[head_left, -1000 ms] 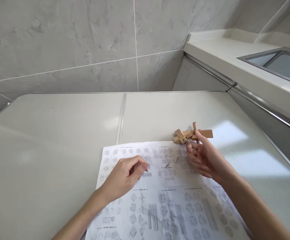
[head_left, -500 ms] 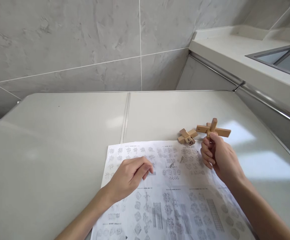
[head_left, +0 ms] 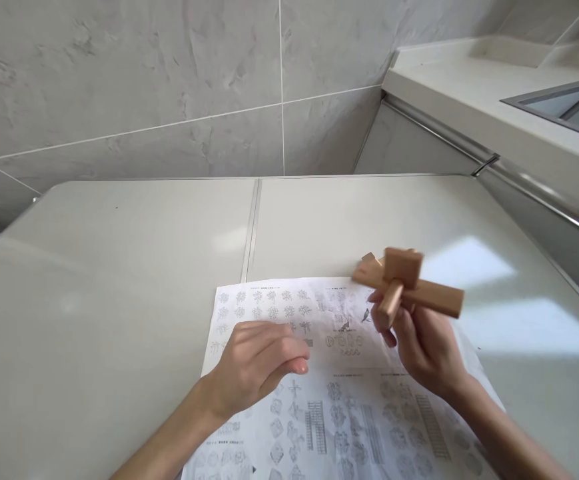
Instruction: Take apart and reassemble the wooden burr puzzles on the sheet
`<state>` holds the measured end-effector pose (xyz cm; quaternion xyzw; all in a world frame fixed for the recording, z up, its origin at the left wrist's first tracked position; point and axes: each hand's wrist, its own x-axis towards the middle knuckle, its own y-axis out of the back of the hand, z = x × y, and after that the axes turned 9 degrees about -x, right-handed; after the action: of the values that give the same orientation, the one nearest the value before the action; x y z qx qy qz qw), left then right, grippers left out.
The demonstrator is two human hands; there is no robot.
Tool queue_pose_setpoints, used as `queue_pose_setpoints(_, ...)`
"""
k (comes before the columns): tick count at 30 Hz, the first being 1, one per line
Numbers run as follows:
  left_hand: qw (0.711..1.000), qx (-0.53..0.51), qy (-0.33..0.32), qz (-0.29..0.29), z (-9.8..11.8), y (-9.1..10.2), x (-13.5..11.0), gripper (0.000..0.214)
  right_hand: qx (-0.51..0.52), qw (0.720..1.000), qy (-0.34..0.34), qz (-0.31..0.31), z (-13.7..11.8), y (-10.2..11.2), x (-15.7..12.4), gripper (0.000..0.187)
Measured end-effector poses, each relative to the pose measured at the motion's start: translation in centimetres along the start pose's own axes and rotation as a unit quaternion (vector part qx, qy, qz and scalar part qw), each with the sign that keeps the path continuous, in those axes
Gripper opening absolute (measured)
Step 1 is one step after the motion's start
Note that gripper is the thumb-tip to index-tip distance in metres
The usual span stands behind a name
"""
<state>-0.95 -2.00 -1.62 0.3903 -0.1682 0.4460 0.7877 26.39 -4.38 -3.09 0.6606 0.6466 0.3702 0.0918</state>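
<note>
My right hand (head_left: 426,347) grips a wooden cross-shaped puzzle piece (head_left: 409,287) and holds it up above the table, over the right part of a printed sheet of diagrams (head_left: 339,387). Behind the lifted cross, a second small wooden piece (head_left: 368,261) lies on the table, mostly hidden. My left hand (head_left: 259,363) rests on the sheet with its fingers curled under loosely and nothing visible in them.
The sheet lies on a pale grey table (head_left: 119,267) with a seam down its middle. A tiled wall (head_left: 169,80) stands behind. A white counter (head_left: 469,93) with an inset sink (head_left: 564,107) runs along the right.
My right hand has lifted the wooden cross off the table and brought it nearer and higher, turning it. The other small piece stayed on the table. My left hand barely moved.
</note>
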Motion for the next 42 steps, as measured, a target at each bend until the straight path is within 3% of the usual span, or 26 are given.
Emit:
queue_pose_setpoints(4, 0.999, 0.035, -0.03, 0.011, 0.2, 0.0, 0.0, 0.027, -0.022, 0.995, 0.081, -0.058, 0.0, -0.9, -0.3, 0.019)
queue_pose_setpoints(7, 0.998, 0.032, -0.042, 0.025, 0.2, -0.1, -0.1, 0.032, -0.058, 0.987, 0.128, -0.08, -0.1, -1.2, -0.4, 0.018)
queue_pose_setpoints(13, 0.997, 0.031, -0.051, 0.048, 0.2, -0.1, 0.2, 0.037, -0.066, 0.98, 0.153, -0.112, -0.5, -1.4, -0.4, 0.022)
queue_pose_setpoints(18, 0.991, 0.069, -0.054, 0.099, 0.0, 0.1, 0.2, 0.047, -0.06, 0.975, 0.162, -0.142, -0.9, -1.7, -0.4, 0.021)
queue_pose_setpoints(21, 0.991, 0.061, -0.026, 0.113, -0.2, 0.0, 0.0, 0.069, -0.05, 0.971, 0.159, -0.171, -1.1, -1.7, -0.4, 0.018)
queue_pose_setpoints(25, 0.996, -0.053, 0.066, 0.041, -0.4, -0.3, -0.6, 0.105, -0.031, 0.969, 0.15, -0.195, -1.2, -1.8, -0.6, 0.02)
queue_pose_setpoints(29, 0.97, -0.184, 0.157, -0.013, -0.4, -0.5, -1.1, 0.122, -0.008, 0.969, 0.134, -0.207, -1.1, -2.1, -0.8, 0.019)
queue_pose_setpoints(33, 0.932, -0.246, 0.263, -0.042, 0.0, -0.4, -1.3, 0.13, 0.014, 0.968, 0.125, -0.217, -1.3, -2.1, -0.8, 0.02)
queue_pose_setpoints(36, 0.897, -0.298, 0.325, -0.027, 0.4, -0.4, -1.3, 0.127, 0.033, 0.968, 0.099, -0.23, -1.7, -1.8, -0.6, 0.023)
queue_pose_setpoints(42, 0.829, -0.414, 0.377, 0.006, 0.8, -0.8, -0.7, 0.116, 0.096, 0.962, 0.029, -0.256, -2.5, -1.6, -0.4, 0.043)
